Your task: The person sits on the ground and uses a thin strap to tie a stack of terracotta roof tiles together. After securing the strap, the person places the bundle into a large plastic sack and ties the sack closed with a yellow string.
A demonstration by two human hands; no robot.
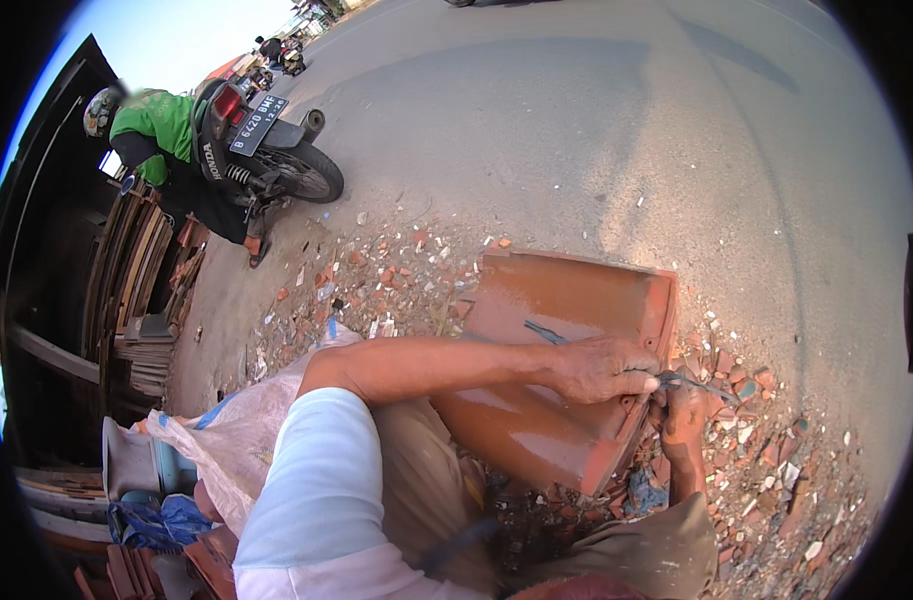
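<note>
At the far left a person in a green jacket sits on a motorcycle; nearer lies a pale pink sack. Reddish-brown roof tiles lie in the middle, beneath the left hand, whose fingers are pinched together on a dark strip at the tiles' right edge. The right hand meets the strip there, its fingers partly hidden, so I can't tell how they close; broken rubble lies beyond
</note>
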